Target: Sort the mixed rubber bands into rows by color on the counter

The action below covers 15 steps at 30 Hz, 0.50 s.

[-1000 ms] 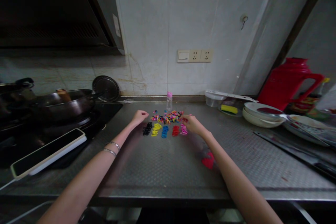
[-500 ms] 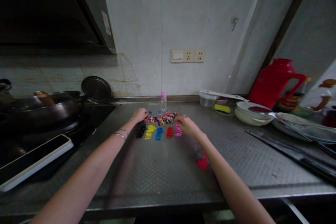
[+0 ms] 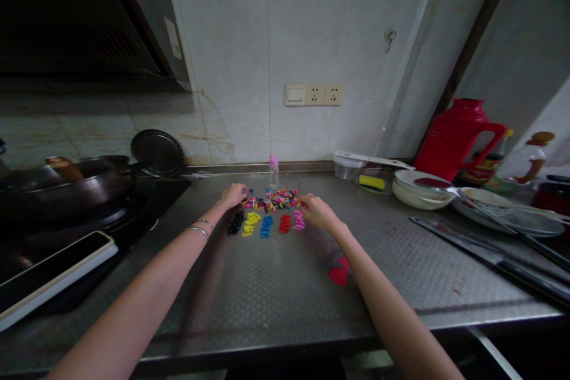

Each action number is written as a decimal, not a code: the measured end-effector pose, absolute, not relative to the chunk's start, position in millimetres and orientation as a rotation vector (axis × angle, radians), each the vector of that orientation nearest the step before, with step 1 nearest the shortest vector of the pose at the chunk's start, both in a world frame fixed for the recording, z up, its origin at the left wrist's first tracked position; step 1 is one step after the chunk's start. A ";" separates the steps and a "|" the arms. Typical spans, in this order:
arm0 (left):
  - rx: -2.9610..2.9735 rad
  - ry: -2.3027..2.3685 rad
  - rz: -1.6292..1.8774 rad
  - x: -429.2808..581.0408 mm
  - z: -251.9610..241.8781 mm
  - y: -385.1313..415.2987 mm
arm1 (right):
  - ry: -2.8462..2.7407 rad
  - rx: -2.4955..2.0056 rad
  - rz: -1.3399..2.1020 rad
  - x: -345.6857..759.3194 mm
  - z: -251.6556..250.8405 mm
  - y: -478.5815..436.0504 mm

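A mixed heap of tiny coloured rubber bands (image 3: 271,199) lies on the steel counter (image 3: 276,285). In front of it sit small sorted piles: black (image 3: 234,223), yellow (image 3: 250,224), blue (image 3: 266,226), red (image 3: 284,223) and pink (image 3: 298,219). My left hand (image 3: 234,194) rests at the heap's left edge with fingers curled in a pinch. My right hand (image 3: 316,212) sits at the heap's right end, beside the pink pile, fingers pinched on something too small to name. A small clear bottle with a pink cap (image 3: 273,171) stands just behind the heap.
A wok (image 3: 66,181) sits on the stove at left, with a phone (image 3: 48,276) by it. Bowls and plates (image 3: 421,187), a yellow sponge (image 3: 371,181), a red thermos jug (image 3: 454,138) and a long knife (image 3: 485,255) crowd the right. A red object (image 3: 339,274) lies under my right forearm.
The view has swung to the right. My left hand moved in to the heap's left edge. My right hand stays by the pink pile.
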<state>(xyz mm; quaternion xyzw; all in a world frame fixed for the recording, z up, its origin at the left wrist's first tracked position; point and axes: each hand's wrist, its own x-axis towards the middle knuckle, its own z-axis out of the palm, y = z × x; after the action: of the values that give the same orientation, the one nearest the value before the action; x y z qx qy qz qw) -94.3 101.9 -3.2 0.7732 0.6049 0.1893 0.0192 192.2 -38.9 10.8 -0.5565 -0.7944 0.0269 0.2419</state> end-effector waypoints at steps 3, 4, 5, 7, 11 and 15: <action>2.477 1.811 0.538 -94.1 -3.1 101.9 | -2.169 -1.540 0.060 192.3 10.2 -39.0; 2.500 1.796 0.529 -93.6 -3.1 101.8 | -2.173 -1.536 0.054 192.3 9.9 -38.9; 2.517 1.785 0.525 -93.2 -3.1 101.8 | -2.177 -1.531 0.049 192.4 9.4 -38.7; 2.529 1.777 0.514 -92.4 -2.8 101.8 | -2.178 -1.539 0.052 192.9 8.6 -37.9; 2.511 1.804 0.497 -91.8 1.7 102.9 | -2.145 -1.572 0.083 196.4 8.6 -36.2; 2.532 1.765 0.555 -80.3 12.4 101.0 | -2.097 -1.567 0.067 205.0 9.6 -34.8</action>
<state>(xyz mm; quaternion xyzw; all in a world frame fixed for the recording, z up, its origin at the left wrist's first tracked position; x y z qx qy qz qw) -80.3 101.0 12.4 0.8074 0.5628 0.1770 0.0030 205.0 -34.8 9.6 -0.5780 -0.7736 0.0247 0.2586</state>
